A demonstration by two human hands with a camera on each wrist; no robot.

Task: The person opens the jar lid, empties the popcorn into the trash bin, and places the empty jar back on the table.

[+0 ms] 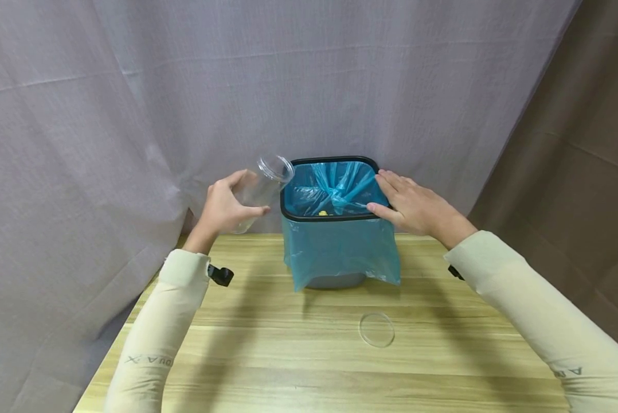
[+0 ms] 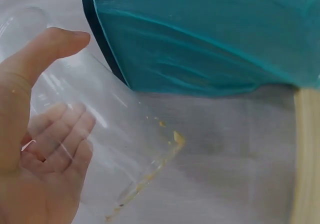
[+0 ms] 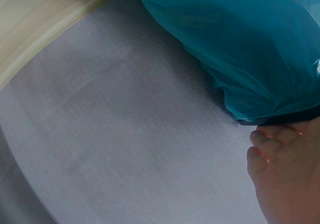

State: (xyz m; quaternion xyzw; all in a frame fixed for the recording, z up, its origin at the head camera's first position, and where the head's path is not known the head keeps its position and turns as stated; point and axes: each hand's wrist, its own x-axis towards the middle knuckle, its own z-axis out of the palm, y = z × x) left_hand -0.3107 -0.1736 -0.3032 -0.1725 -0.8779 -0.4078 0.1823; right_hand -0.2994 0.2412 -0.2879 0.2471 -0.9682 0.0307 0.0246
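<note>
My left hand (image 1: 225, 207) grips a clear plastic jar (image 1: 263, 186), thumb on the near side and fingers round the far side. The jar is tilted, its open mouth up at the left rim of a bin (image 1: 335, 218). Yellowish crumbs (image 2: 178, 138) cling near the jar's bottom in the left wrist view. A blue bag (image 1: 342, 246) lines the bin and folds down over its outside. My right hand (image 1: 414, 203) rests on the bin's right rim with fingers extended and the thumb over the edge. Inside the bin, a small yellow piece (image 1: 323, 213) shows near the front wall.
A clear ring-shaped thing (image 1: 360, 328), perhaps a lid, lies on the wooden table (image 1: 278, 355) in front of the bin. Grey cloth (image 1: 329, 86) hangs close behind the bin, and a brown cloth (image 1: 572, 183) hangs at the right.
</note>
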